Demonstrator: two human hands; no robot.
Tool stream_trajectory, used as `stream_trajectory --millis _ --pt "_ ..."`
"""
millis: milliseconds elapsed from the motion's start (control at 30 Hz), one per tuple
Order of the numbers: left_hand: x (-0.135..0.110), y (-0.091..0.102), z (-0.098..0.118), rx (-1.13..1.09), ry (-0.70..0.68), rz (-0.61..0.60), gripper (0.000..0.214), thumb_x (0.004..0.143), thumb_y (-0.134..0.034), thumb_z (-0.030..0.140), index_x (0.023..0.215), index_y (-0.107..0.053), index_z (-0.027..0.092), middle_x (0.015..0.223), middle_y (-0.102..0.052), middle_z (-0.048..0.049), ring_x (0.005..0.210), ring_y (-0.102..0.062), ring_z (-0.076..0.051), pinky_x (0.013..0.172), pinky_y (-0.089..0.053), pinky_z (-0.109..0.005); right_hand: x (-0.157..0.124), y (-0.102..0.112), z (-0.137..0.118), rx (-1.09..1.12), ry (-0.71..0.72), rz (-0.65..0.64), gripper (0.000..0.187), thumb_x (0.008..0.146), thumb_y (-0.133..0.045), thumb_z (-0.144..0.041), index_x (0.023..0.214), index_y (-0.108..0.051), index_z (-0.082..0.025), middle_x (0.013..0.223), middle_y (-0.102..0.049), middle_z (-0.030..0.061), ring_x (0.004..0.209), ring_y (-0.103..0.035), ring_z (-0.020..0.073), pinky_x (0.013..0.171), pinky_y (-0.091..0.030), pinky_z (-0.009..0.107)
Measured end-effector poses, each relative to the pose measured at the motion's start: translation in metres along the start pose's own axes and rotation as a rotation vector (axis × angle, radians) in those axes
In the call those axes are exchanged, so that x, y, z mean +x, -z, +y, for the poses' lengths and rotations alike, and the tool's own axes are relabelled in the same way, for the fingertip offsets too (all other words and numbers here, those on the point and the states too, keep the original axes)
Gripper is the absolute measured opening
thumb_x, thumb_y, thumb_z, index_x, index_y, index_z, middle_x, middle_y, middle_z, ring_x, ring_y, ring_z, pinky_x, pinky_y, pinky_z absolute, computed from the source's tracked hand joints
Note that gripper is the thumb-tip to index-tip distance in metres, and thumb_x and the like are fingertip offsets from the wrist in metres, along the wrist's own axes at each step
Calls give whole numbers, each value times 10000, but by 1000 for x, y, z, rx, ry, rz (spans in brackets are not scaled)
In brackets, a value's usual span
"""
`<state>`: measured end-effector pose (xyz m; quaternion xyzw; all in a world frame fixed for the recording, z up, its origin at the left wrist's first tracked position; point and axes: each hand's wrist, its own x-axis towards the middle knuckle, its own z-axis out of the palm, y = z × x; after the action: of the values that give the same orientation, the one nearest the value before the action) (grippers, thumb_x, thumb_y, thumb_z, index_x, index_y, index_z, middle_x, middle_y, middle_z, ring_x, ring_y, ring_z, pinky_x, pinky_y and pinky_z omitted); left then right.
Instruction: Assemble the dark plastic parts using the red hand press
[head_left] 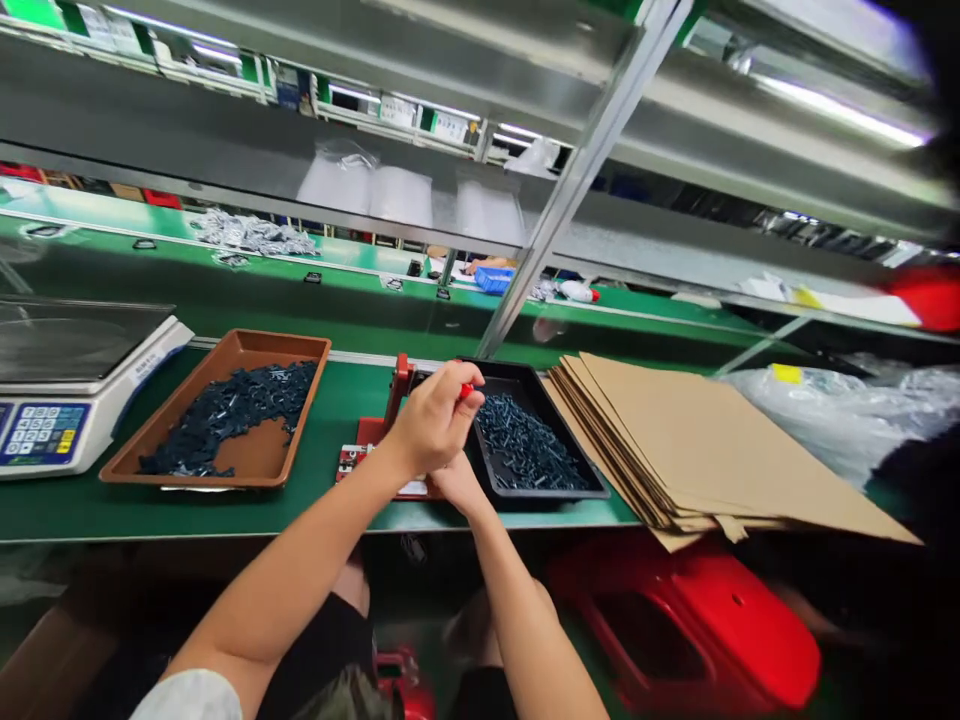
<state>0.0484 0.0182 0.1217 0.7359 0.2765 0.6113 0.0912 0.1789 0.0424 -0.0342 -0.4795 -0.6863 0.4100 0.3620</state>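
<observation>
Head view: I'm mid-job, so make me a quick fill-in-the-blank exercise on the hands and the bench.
1. The left hand grips a handle whose visible tip is coloured ____.
2. The brown tray lies to the ____ of the black tray.
3. The sheets stacked right of the black tray are made of ____.
4. The bench top is coloured ____.

Missing words: red; left; cardboard; green.

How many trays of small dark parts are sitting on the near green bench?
2: a brown tray beside the white scale on the left, and a black tray beside the cardboard sheets on the right, partly covered by the left hand. No other shows.
</observation>
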Motion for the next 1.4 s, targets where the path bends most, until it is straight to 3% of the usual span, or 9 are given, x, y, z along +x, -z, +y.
stream_trajectory --millis 167,433,667,1033,1400 --pt "19 0 2 -17 139 17 222 1018 -412 424 1076 -509 234 771 -520 30 610 -486 -101 579 -416 -238 1 -3 6 118 1 -6 180 674 -541 -170 762 -695 -136 762 -712 21 717 -620 167 733 -492 262" --pt "-3 -7 -11 69 -81 91 230 1006 -440 442 1095 -493 237 951 -580 -26 692 -529 -107 671 -451 -272 3 0 1 17 15 24 247 695 -559 -108 850 -747 -148 863 -766 32 823 -685 205 793 -511 276" --pt "4 0 -24 57 -58 17 309 977 -446 549 1087 -476 261 833 -521 6 640 -497 -110 616 -431 -278 4 4 0 77 44 5 334 709 -587 -67 973 -766 -168 981 -787 35 945 -709 219 867 -524 280" --pt "-8 -25 -25 78 28 293 465 937 -398 688 1061 -485 248 974 -467 -29 811 -601 -147 715 -480 -336 2 8 -5 16 -5 -7 305 688 -639 -65 951 -754 -170 936 -783 30 913 -700 219 862 -522 278" --pt "-10 -29 -19 81 72 295 451 959 -342 677 1074 -454 255 1062 -498 -46 852 -605 -152 733 -507 -359 0 7 -7 2 -37 10 312 692 -642 -77 966 -746 -184 974 -780 50 956 -698 254 874 -521 294"
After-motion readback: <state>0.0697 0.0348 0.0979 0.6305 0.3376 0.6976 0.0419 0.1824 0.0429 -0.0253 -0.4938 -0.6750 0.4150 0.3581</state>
